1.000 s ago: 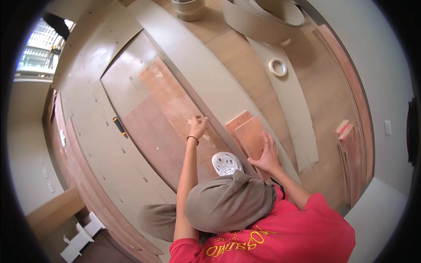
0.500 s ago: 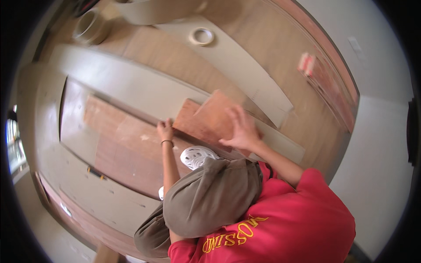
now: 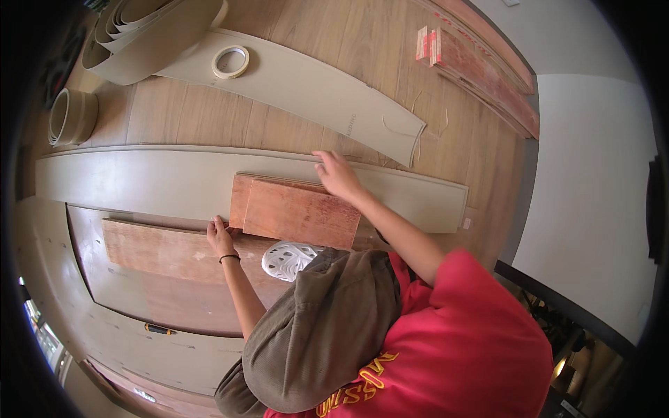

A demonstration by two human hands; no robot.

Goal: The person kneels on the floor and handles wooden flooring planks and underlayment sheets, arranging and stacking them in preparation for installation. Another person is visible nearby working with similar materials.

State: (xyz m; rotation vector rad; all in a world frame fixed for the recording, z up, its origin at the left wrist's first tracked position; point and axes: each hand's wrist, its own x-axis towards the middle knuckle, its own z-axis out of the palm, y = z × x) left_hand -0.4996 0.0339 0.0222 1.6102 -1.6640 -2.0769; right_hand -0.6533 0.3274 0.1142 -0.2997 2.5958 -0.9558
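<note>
My left hand point(image 3: 221, 239) has its fingers closed on the upper edge of a long plywood strip point(image 3: 152, 242), beside two overlapping reddish boards point(image 3: 293, 212). My right hand point(image 3: 338, 177) is open, its fingers at the far edge of a long pale strip point(image 3: 125, 177) on which the reddish boards partly lie. A white perforated shoe point(image 3: 286, 261) on my foot is just below those boards. A yellow-and-black cutter point(image 3: 160, 329) lies on the pale panel point(image 3: 118, 334) at lower left.
Beyond are another pale strip point(image 3: 334, 97) with a tape roll point(image 3: 231, 73) on it, coiled strips point(image 3: 139, 49), a smaller coil point(image 3: 70, 115) and stacked reddish boards point(image 3: 481, 76) along the right wall point(image 3: 585, 174). A dark-framed opening point(image 3: 564, 334) is at lower right.
My view has swung round toward the right. My right hand has let go of the reddish boards and moved up to the pale strip's far edge. My left hand remains at the long plywood strip.
</note>
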